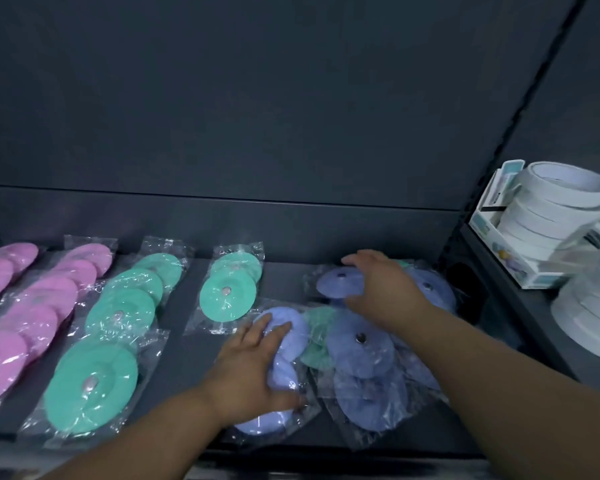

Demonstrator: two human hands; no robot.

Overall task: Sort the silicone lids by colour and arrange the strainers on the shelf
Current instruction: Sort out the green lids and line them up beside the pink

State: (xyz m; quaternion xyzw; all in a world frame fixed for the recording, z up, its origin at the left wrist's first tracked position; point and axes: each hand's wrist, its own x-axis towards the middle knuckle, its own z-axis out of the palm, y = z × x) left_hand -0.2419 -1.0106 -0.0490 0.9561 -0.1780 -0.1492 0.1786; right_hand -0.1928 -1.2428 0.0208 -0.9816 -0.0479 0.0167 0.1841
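My left hand (253, 368) lies flat on a bagged blue lid (293, 330) at the lower middle of the frame. Its fingers (261, 329) are straight and spread over the plastic, gripping nothing. My right hand (385, 289), a little higher and to the right, rests on another blue lid (336, 284), the fingers spread and only lightly bent, not closed round it. Between and below my hands sits a loose pile of blue lids (361, 344) with one green lid (317, 337) caught among them. To the left on the dark shelf (284, 278), packets lie in rows by colour: a short stack of green lids (229, 296), a longer green row (118, 313), then two pink rows (49, 296) at the left edge. White tape rolls (551, 209) stand at the far right.
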